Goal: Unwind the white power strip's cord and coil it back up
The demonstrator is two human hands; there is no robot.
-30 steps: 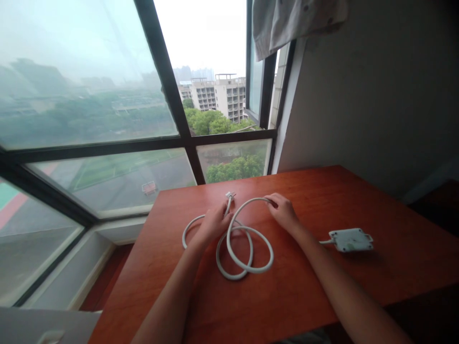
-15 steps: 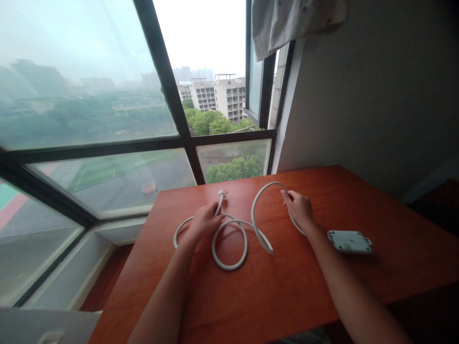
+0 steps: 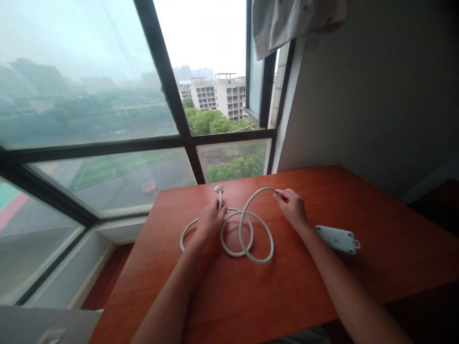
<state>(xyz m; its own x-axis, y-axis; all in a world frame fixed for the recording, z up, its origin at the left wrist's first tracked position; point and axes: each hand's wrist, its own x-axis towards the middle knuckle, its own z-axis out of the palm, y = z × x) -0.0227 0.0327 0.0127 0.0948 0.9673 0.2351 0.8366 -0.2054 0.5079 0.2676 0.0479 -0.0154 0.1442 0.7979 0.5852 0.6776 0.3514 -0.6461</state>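
A thick white power cable (image 3: 247, 239) lies in loops on the reddish wooden table (image 3: 272, 291). My left hand (image 3: 210, 220) is closed round the cable just below its plug (image 3: 218, 189), which points toward the window. My right hand (image 3: 292, 206) pinches the top of a raised loop, holding it above the table. The cable runs under my right forearm to a white power strip (image 3: 337, 238) lying flat on the table to the right.
A large window with dark frames (image 3: 172, 95) stands beyond the table's far edge, with a low sill (image 3: 118, 229) at the left. A grey wall (image 3: 376, 86) borders the table's right rear. Cloth (image 3: 294, 21) hangs above the window's corner.
My right hand has brought its loop back leftward over the coil under my left hand. The power strip has slid left and tilted. The plug end shifted slightly.
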